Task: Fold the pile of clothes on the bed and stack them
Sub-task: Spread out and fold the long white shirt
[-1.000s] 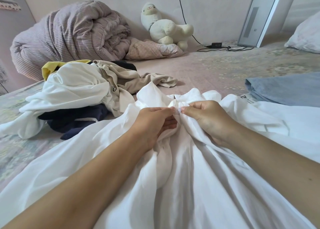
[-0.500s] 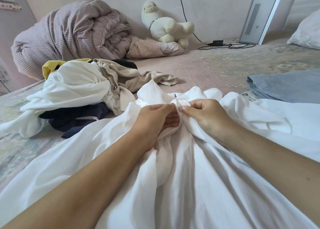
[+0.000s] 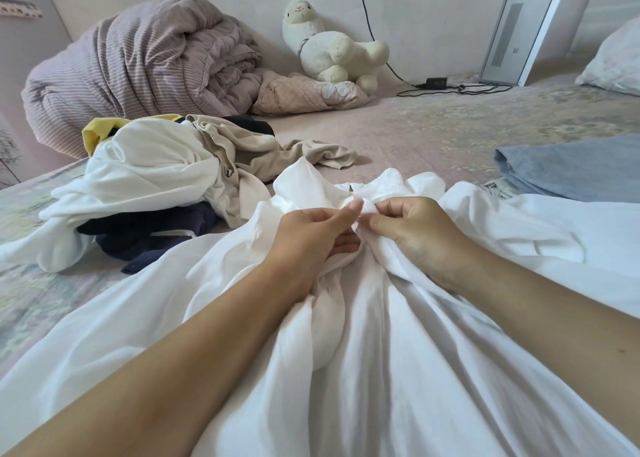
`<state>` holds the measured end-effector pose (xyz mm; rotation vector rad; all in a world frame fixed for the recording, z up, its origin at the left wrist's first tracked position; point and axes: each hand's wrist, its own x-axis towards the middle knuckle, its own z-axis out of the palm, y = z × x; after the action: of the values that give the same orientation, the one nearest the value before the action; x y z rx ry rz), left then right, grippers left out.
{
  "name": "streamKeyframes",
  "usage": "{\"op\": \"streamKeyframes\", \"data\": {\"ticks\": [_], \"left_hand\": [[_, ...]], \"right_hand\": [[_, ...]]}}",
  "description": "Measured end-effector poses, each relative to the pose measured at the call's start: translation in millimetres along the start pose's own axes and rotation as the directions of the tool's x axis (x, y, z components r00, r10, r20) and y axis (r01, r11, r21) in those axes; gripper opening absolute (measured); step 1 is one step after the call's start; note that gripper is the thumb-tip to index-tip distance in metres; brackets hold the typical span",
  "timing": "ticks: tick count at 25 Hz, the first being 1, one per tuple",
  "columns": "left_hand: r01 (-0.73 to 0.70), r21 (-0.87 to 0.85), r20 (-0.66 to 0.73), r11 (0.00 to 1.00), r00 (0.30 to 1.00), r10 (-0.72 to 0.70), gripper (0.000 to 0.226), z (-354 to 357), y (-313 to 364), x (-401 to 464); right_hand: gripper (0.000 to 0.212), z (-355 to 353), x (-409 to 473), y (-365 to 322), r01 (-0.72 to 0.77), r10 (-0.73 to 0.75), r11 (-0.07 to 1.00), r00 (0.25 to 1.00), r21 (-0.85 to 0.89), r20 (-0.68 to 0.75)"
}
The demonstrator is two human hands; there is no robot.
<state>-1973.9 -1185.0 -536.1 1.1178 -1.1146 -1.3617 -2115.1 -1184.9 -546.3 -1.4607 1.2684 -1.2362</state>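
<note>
A large white garment (image 3: pixel 398 352) lies spread over my lap and the bed, bunched into folds at its far end. My left hand (image 3: pixel 311 235) and my right hand (image 3: pixel 412 229) meet at the middle of that bunch, each pinching the white fabric between thumb and fingers. To the left lies the unfolded pile (image 3: pixel 156 179): a white piece, a beige one, a yellow one and a dark navy one at the bottom. A folded blue garment (image 3: pixel 575 167) rests flat on the bed at the right.
A rolled striped duvet (image 3: pixel 138 65) fills the back left corner. A small pink pillow (image 3: pixel 304 93) and a white plush toy (image 3: pixel 332 48) sit by the wall. A white framed panel (image 3: pixel 526 30) leans on the wall, with a black cable (image 3: pixel 450 87) beside it. A pillow (image 3: pixel 616 61) lies far right.
Both hands stay together on the bunched fabric; the fingers have shifted slightly, and a small fold of white cloth now stands between the two thumbs.
</note>
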Motion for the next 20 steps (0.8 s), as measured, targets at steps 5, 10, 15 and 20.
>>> {"op": "streamKeyframes", "data": {"ticks": [5,10,15,20], "left_hand": [[0.001,-0.03,0.001,1.0,1.0,-0.001,0.022,0.3,-0.9,-0.5],[0.029,-0.065,0.022,0.997,0.999,-0.028,0.024,-1.0,0.3,0.3],[0.063,-0.12,-0.01,0.991,0.998,-0.065,0.016,-1.9,-0.3,1.8],[0.049,-0.072,-0.026,0.996,0.998,-0.051,0.007,-0.6,-4.8,-1.0]], "right_hand": [[0.023,2.7,0.8,0.4,-0.035,0.031,0.998,0.997,-0.054,-0.074],[0.026,3.9,1.9,-1.1,-0.054,0.039,0.994,0.989,-0.099,-0.143],[0.03,5.7,1.3,-0.9,-0.048,0.032,0.994,0.987,-0.101,-0.157],[0.021,6.2,-1.4,-3.1,-0.047,0.035,0.995,0.99,-0.085,-0.139]]}}
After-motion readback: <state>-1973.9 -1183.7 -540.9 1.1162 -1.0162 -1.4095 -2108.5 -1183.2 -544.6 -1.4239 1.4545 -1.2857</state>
